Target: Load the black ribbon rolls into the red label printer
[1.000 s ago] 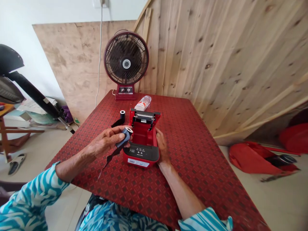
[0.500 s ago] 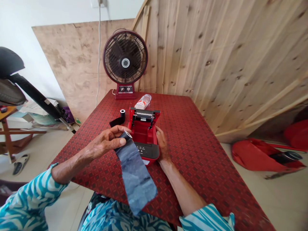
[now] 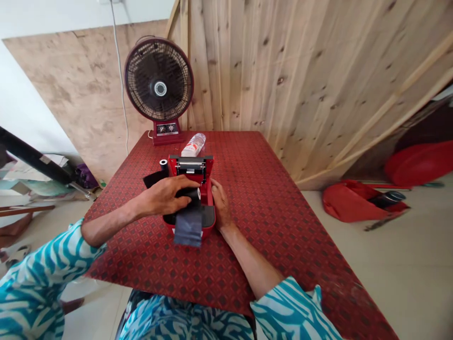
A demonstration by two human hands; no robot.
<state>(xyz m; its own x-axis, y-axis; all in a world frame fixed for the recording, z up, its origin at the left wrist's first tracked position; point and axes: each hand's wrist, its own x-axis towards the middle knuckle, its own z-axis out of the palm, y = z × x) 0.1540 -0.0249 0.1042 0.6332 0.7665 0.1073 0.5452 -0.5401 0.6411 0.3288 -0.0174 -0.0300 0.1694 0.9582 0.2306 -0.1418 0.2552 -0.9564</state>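
Red printer (image 3: 208,220) held by right hand (image 3: 221,204), one dark roll (image 3: 191,192) in left hand (image 3: 165,194), second roll (image 3: 163,165), one fan (image 3: 160,89)

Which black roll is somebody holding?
The held roll, in the left hand, over the open red machine; the other black roll stands on the table.

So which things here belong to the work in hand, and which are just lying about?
In use:
black roll in the left hand
red machine at the right hand
likely the second roll

Seemingly just about:
bottle
fan
red bag
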